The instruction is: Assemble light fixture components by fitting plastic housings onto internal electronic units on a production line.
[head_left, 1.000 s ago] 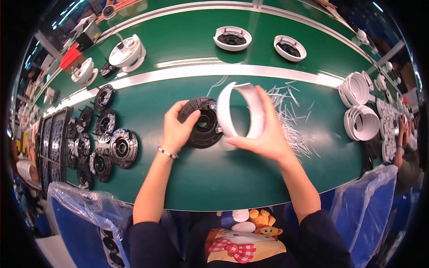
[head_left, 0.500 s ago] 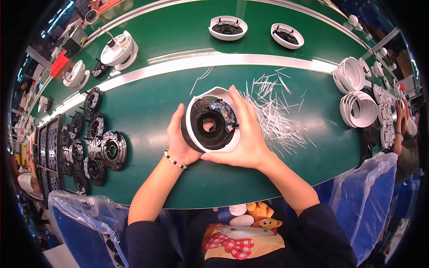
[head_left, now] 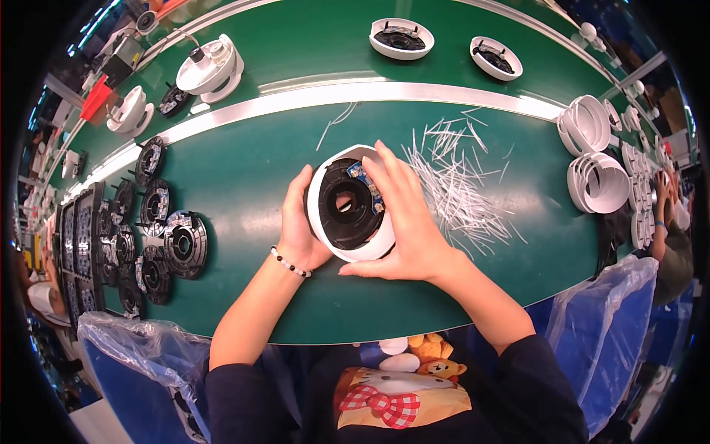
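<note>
Over the middle of the table I hold a white round plastic housing [head_left: 372, 249] with a black disc-shaped plate [head_left: 341, 222] set in it. The plate has a round hole at its centre, and a blue circuit board [head_left: 357, 172] sits along its upper right. My left hand [head_left: 302, 226] wraps round the left side, its fingers partly hidden behind the housing. From the right, my right hand [head_left: 411, 226] grips the rim. Its thumb is at the bottom, and its fingers reach over the upper edge and partly cover the circuit board.
Several black plates with circuit boards [head_left: 186, 244] lie at the left, beside black trays [head_left: 78, 248]. Thin white strips [head_left: 466, 192] are heaped right of my hands. White housing rings [head_left: 597, 183] stack at the far right. Beyond a white rail [head_left: 399, 91], a green belt [head_left: 318, 52] carries white units.
My right hand's fingers have moved over the circuit board, covering more of it. The housing has turned slightly in my hands. The white units beyond the rail have shifted right.
</note>
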The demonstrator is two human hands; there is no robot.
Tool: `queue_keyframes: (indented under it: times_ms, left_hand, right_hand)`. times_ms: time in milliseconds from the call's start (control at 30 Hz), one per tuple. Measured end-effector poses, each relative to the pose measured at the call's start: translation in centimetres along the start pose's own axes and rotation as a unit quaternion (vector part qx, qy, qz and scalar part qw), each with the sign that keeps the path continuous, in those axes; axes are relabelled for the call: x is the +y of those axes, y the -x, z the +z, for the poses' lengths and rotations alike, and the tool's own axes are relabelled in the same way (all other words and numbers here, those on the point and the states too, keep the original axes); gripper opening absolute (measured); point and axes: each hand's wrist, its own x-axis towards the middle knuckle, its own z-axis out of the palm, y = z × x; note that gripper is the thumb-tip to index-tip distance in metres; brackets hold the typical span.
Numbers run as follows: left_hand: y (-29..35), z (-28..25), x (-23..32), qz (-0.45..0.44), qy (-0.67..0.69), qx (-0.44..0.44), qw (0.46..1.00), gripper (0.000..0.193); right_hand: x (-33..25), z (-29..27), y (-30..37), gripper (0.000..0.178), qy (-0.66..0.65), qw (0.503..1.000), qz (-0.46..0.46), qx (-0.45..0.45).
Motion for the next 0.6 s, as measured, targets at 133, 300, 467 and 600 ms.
queue_keyframes:
  times_ms: [133,300,467,600]
  left_hand:
    - [0.0,-0.6,0.1,-0.05,0.0,-0.001,0.999,0.047]
    - [-0.1,-0.2,0.1,-0.037,0.004,0.016,0.999,0.046]
    - [-0.2,-0.3,-0.1,-0.018,-0.003,0.024,1.0,0.046]
    - [0.4,0.2,0.1,-0.044,0.011,0.026,0.999,0.048]
  right_hand:
    - [0.5,-0.4,-0.1,0.107,-0.11,0.993,0.018,-0.033]
    - [-0.2,-0.4,0.0,0.105,-0.063,0.997,0.009,-0.031]
    - [0.4,-0.6,-0.1,0.105,-0.088,0.996,-0.007,-0.034]
    - [0.9,-1.7,-0.6,0.102,-0.175,0.981,-0.002,-0.08]
